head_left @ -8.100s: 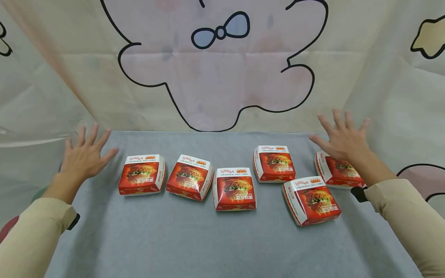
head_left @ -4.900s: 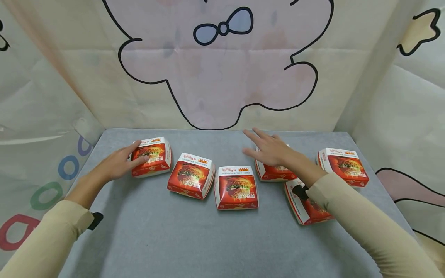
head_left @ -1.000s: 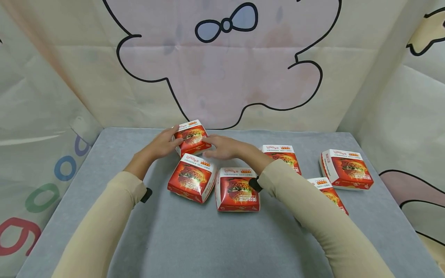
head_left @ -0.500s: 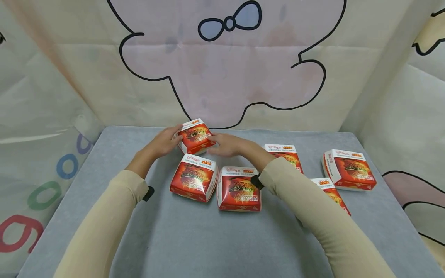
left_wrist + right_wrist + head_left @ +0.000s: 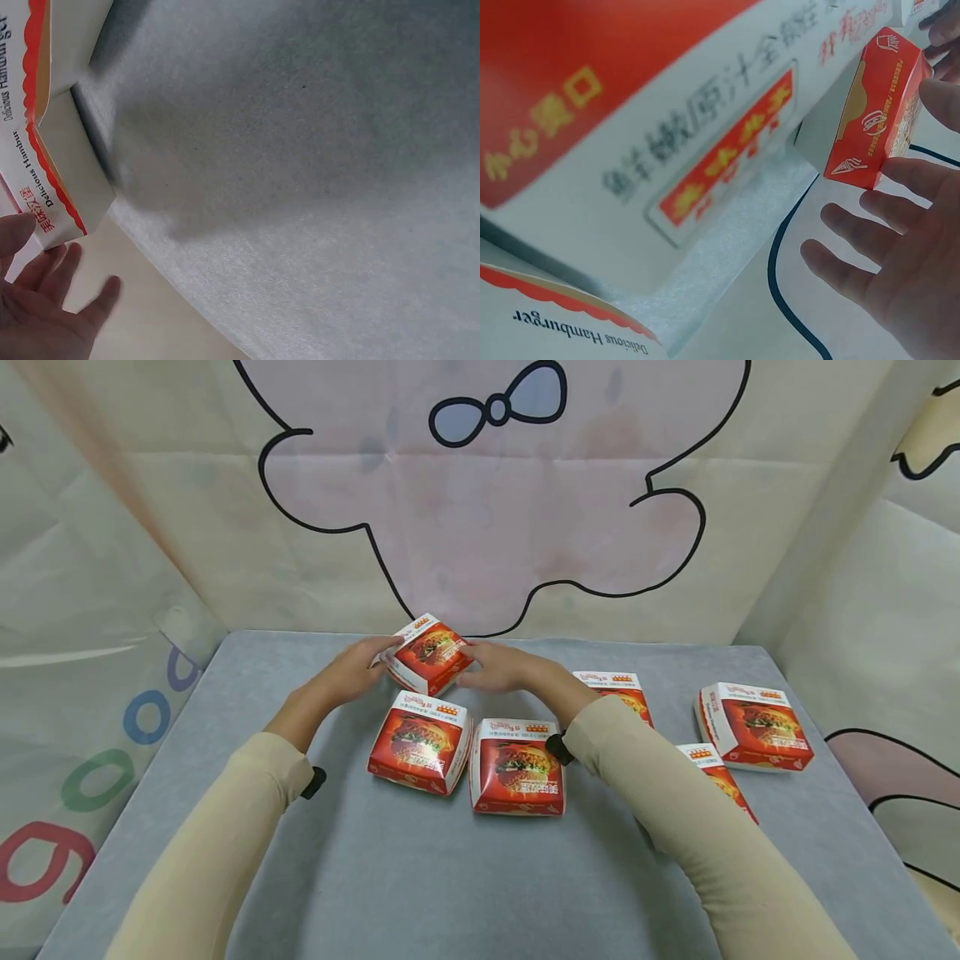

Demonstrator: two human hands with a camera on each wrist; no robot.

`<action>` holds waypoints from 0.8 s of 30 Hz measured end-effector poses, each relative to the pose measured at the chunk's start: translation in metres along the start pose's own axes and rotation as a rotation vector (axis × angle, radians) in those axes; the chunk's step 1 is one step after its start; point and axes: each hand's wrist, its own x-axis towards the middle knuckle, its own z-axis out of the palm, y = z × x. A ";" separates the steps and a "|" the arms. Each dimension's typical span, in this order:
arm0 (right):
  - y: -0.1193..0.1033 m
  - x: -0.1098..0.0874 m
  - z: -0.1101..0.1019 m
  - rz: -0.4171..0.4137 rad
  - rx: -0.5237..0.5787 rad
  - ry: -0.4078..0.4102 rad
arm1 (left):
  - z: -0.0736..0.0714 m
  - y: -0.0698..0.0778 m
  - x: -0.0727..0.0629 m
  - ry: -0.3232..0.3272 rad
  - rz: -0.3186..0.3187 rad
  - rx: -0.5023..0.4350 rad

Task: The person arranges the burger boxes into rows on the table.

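Observation:
In the head view, a red-and-white hamburger box [image 5: 431,652] sits turned at an angle near the table's back edge, held between both hands. My left hand [image 5: 351,670] pinches its left corner; in the left wrist view the thumb [image 5: 16,232] lies over the box and the other fingers are at its edge. My right hand [image 5: 504,668] holds the right corner between thumb and index finger, its other fingers spread apart in the right wrist view. Just in front of it lie a second hamburger box [image 5: 420,743] and a third hamburger box [image 5: 517,770], side by side.
To the right, one hamburger box [image 5: 626,693] and another hamburger box [image 5: 718,777] are partly hidden by the right sleeve [image 5: 675,802]. Farther right lies one more hamburger box [image 5: 756,727]. A grey cloth [image 5: 420,877] covers the table, and a printed curtain [image 5: 480,527] hangs behind it.
The leftmost box, gripped by the left hand earlier, has moved right to the back edge. The right hand has joined it, and lately the box has turned counterclockwise and shifted slightly right.

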 end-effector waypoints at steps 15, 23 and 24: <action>-0.017 -0.009 0.010 -0.071 -0.012 -0.012 | 0.003 0.000 -0.002 -0.026 0.011 -0.021; -0.023 -0.009 0.013 -0.077 -0.060 -0.060 | 0.002 0.001 -0.004 -0.025 0.021 -0.011; -0.023 -0.009 0.013 -0.073 -0.062 -0.062 | 0.002 0.001 -0.004 -0.021 0.025 -0.006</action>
